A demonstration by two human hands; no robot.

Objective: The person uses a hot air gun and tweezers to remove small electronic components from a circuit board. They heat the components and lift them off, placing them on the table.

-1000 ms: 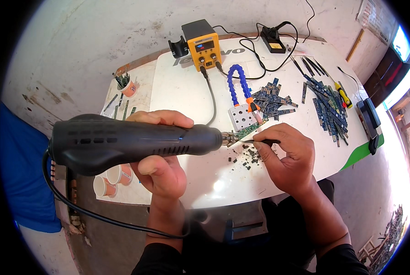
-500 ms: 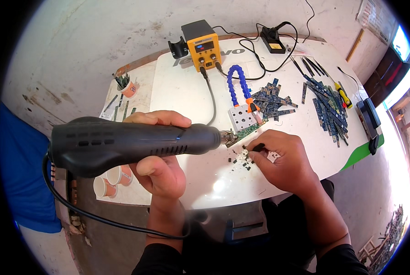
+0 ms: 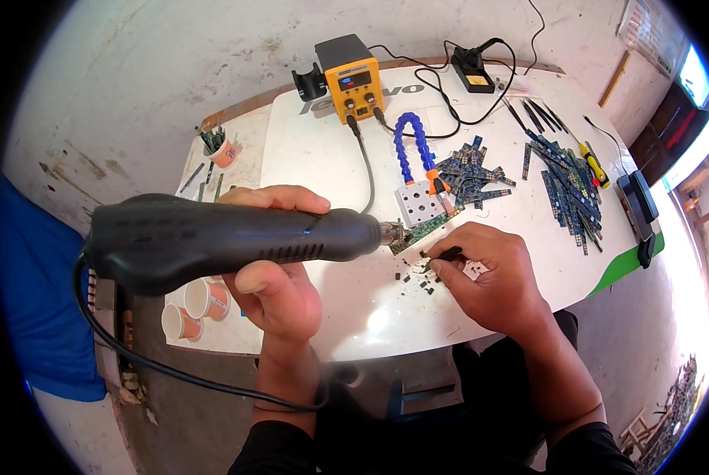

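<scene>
A black hot-air gun (image 3: 228, 237) lies across my left hand (image 3: 279, 301), whose fingers and thumb are wrapped round its body. Its metal nozzle points right, at the near end of a green circuit board strip (image 3: 426, 231). That strip's far end sits by a perforated metal block (image 3: 419, 204) with a blue segmented arm (image 3: 400, 150) and an orange-tipped clamp. My right hand (image 3: 489, 273) pinches black tweezers (image 3: 451, 253), their tips just below the board and partly hidden by my fingers. Small black chips (image 3: 407, 278) are scattered beside the tips.
A yellow rework station (image 3: 356, 83) and a soldering iron stand (image 3: 473, 70) are at the back. Piles of board strips (image 3: 469, 174) lie right of the block. Spare tweezers (image 3: 541, 117) and a yellow-handled screwdriver (image 3: 594, 165) lie farther right. Paper cups (image 3: 206, 299) stand left.
The rear of the hot-air gun has risen slightly in the picture, while its nozzle stays by the board. My right hand and the tweezers have shifted a little.
</scene>
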